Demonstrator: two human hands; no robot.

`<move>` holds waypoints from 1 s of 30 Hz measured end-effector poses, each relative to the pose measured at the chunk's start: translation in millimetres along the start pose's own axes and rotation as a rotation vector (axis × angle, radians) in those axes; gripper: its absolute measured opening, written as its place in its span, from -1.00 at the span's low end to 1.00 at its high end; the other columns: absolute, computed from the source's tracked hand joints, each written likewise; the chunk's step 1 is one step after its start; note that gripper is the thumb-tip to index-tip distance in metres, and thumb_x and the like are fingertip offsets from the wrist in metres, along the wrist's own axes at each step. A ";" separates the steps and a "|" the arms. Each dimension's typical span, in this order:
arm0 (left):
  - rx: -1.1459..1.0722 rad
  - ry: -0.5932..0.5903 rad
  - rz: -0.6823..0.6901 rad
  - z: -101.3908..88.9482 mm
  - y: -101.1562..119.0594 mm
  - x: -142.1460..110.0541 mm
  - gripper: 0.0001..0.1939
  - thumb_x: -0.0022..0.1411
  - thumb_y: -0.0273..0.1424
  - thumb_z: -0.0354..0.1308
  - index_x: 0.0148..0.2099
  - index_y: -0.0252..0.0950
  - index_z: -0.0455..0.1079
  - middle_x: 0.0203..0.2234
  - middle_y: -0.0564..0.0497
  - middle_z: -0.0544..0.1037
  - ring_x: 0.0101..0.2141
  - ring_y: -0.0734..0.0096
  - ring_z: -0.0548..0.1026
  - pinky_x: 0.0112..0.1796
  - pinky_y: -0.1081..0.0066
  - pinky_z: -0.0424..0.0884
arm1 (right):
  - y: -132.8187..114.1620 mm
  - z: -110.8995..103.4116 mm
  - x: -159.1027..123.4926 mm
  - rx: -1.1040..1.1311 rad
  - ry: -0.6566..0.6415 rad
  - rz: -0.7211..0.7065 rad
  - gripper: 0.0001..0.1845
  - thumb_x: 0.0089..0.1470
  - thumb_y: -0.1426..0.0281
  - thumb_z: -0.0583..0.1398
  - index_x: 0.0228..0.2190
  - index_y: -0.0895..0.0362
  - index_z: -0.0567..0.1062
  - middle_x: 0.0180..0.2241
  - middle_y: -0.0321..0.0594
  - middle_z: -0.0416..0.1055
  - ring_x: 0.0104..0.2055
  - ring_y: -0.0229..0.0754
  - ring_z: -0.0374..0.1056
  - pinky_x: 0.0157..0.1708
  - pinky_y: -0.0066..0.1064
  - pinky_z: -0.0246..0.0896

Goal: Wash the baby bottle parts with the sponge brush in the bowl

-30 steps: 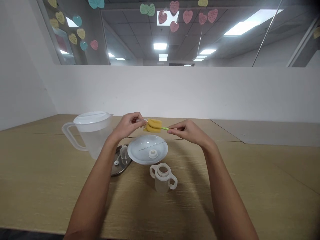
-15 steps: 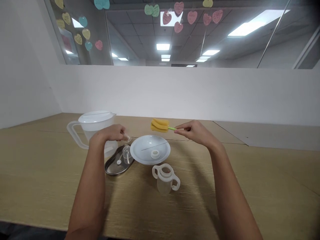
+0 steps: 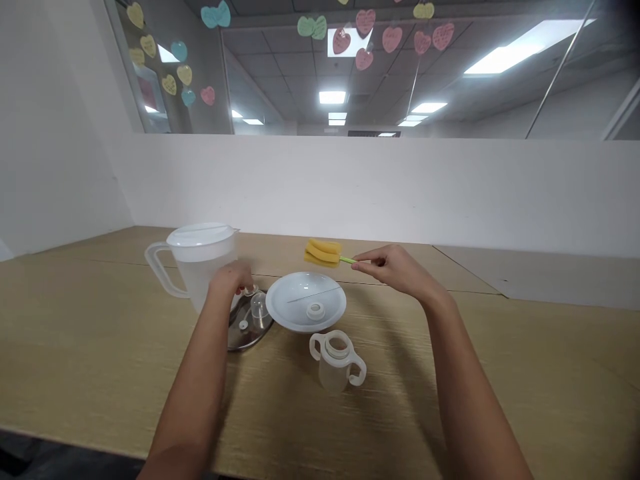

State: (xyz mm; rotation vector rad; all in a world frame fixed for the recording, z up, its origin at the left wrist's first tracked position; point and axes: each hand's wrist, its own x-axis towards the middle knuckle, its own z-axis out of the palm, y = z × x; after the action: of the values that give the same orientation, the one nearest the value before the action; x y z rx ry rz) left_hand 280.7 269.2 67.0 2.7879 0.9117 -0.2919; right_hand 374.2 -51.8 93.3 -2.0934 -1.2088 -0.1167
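Meanwhile, right hand [image 3: 383, 267] pinches slim green stem [image 3: 347, 260] of yellow sponge brush [image 3: 323, 253], one o'clock of glossy white bowl [image 3: 284, 315]. Left hand [image 3: 233, 277], ten o'clock over shiny steel tray [image 3: 249, 339], small clear plastic piece [image 3: 253, 290] close below, grip unclear. Step, seemingly: placing piece; next calls for freed left.

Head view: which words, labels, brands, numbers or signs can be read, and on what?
Nothing is legible.
Pink, yellow, green and blue heart-shaped notes on the glass window: handwriting-like marks, too small to read.
Dark strip beyond the window: too small to tell.
Yellow sponge with green stick handle, translucent white plastic pitcher, shallow white bowl, frosted two-handled plastic cup: no text visible.
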 end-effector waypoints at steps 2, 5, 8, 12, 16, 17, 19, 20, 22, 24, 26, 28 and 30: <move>0.003 -0.015 -0.023 3.0 3.1 0.8 -0.92 -0.11 -0.47 0.18 -0.55 -0.38 0.35 -0.52 -0.19 0.51 -0.47 0.27 0.46 -0.40 0.39 0.38 | -1.1 -0.3 -0.2 -0.002 -0.003 -0.005 -0.64 0.05 0.15 0.12 -0.37 0.13 0.58 -0.43 -0.23 0.45 -0.50 -0.29 0.16 -0.54 -0.44 -0.06; 0.015 -0.013 -0.041 5.9 5.2 3.4 -0.88 -0.13 -0.50 0.20 -0.62 -0.37 0.33 -0.58 -0.17 0.49 -0.45 0.24 0.47 -0.37 0.38 0.39 | -2.5 -0.4 -0.6 0.001 -0.001 -0.008 -0.63 0.05 0.13 0.12 -0.37 0.13 0.58 -0.42 -0.21 0.45 -0.49 -0.27 0.18 -0.54 -0.43 -0.07; 0.039 -0.007 -0.071 5.4 5.4 5.1 -0.88 -0.13 -0.51 0.20 -0.63 -0.36 0.33 -0.60 -0.17 0.48 -0.42 0.22 0.48 -0.35 0.37 0.40 | -2.9 -0.1 -0.7 0.002 -0.007 -0.008 -0.63 0.05 0.13 0.11 -0.35 0.12 0.58 -0.42 -0.20 0.45 -0.48 -0.26 0.19 -0.54 -0.43 -0.06; 0.075 -0.009 -0.099 2.5 5.3 4.4 -0.88 -0.08 -0.50 0.17 -0.61 -0.36 0.35 -0.64 -0.15 0.46 -0.43 0.22 0.47 -0.35 0.37 0.40 | -3.1 0.0 -0.3 -0.003 -0.005 -0.016 -0.63 0.05 0.14 0.11 -0.35 0.12 0.58 -0.43 -0.21 0.44 -0.49 -0.27 0.17 -0.53 -0.43 -0.06; 0.055 -0.018 -0.109 3.5 4.6 4.3 -0.87 -0.08 -0.51 0.15 -0.63 -0.37 0.34 -0.63 -0.15 0.46 -0.48 0.26 0.46 -0.34 0.36 0.41 | -4.5 -0.4 -0.6 -0.001 0.007 -0.043 -0.62 0.06 0.12 0.10 -0.36 0.12 0.58 -0.48 -0.24 0.42 -0.52 -0.30 0.10 -0.51 -0.43 -0.06; 0.044 -0.024 -0.116 4.4 4.2 4.6 -0.87 -0.09 -0.51 0.15 -0.63 -0.37 0.33 -0.63 -0.15 0.46 -0.48 0.26 0.46 -0.34 0.36 0.41 | -5.0 -0.5 -0.7 0.004 0.011 -0.047 -0.61 0.06 0.12 0.10 -0.35 0.12 0.58 -0.48 -0.24 0.42 -0.52 -0.30 0.09 -0.50 -0.43 -0.05; 0.025 -0.033 -0.118 6.5 3.2 5.4 -0.88 -0.10 -0.50 0.16 -0.62 -0.36 0.33 -0.64 -0.15 0.46 -0.47 0.25 0.47 -0.35 0.37 0.41 | -6.0 -0.6 -0.8 0.013 0.017 -0.049 -0.60 0.06 0.10 0.10 -0.33 0.11 0.58 -0.46 -0.24 0.42 -0.52 -0.31 0.07 -0.50 -0.44 -0.05; 0.018 -0.037 -0.112 7.4 2.7 5.8 -0.89 -0.10 -0.49 0.17 -0.61 -0.36 0.34 -0.64 -0.15 0.46 -0.47 0.24 0.47 -0.36 0.36 0.41 | -6.5 -0.6 -0.8 0.016 0.017 -0.047 -0.60 0.06 0.10 0.10 -0.32 0.11 0.58 -0.44 -0.24 0.43 -0.52 -0.31 0.07 -0.50 -0.44 -0.04; 0.006 -0.045 -0.098 8.8 1.8 6.6 -0.90 -0.10 -0.48 0.17 -0.60 -0.35 0.34 -0.65 -0.15 0.46 -0.46 0.22 0.47 -0.36 0.36 0.41 | -7.1 -0.6 -0.7 0.015 0.016 -0.044 -0.60 0.06 0.11 0.09 -0.31 0.11 0.58 -0.43 -0.23 0.44 -0.51 -0.30 0.07 -0.50 -0.43 -0.04; 0.005 -0.050 -0.097 9.2 1.3 7.9 -0.91 -0.10 -0.46 0.18 -0.58 -0.36 0.36 -0.66 -0.15 0.45 -0.46 0.22 0.47 -0.36 0.35 0.41 | -7.2 -0.5 -0.6 0.009 0.014 -0.045 -0.60 0.07 0.12 0.09 -0.31 0.12 0.58 -0.42 -0.22 0.44 -0.51 -0.30 0.09 -0.50 -0.43 -0.05; 0.009 -0.053 -0.104 8.9 0.9 10.0 -0.91 -0.11 -0.44 0.20 -0.55 -0.36 0.37 -0.68 -0.15 0.44 -0.47 0.21 0.47 -0.35 0.33 0.40 | -6.5 -0.3 -0.4 0.006 0.011 -0.049 -0.60 0.07 0.12 0.09 -0.32 0.12 0.58 -0.42 -0.22 0.44 -0.51 -0.30 0.09 -0.50 -0.43 -0.05; 0.013 -0.047 -0.111 8.6 0.4 13.2 -0.89 -0.13 -0.42 0.23 -0.50 -0.37 0.39 -0.70 -0.14 0.43 -0.49 0.20 0.46 -0.35 0.31 0.40 | -5.6 -0.1 -0.2 0.006 0.014 -0.052 -0.61 0.06 0.12 0.09 -0.32 0.12 0.58 -0.43 -0.24 0.44 -0.52 -0.31 0.07 -0.51 -0.44 -0.05; 0.012 -0.032 -0.107 9.3 -0.7 17.0 -0.85 -0.13 -0.42 0.24 -0.46 -0.39 0.40 -0.72 -0.13 0.42 -0.49 0.19 0.46 -0.35 0.30 0.40 | -4.9 0.2 0.0 0.002 0.019 -0.054 -0.60 0.06 0.11 0.09 -0.33 0.11 0.58 -0.46 -0.27 0.42 -0.53 -0.32 0.03 -0.51 -0.44 -0.06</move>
State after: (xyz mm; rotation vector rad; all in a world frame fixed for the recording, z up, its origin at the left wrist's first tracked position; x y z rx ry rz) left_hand 292.6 277.1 53.8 2.7411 1.0572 -0.3583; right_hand 370.3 -50.2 95.8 -2.0538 -1.2537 -0.1591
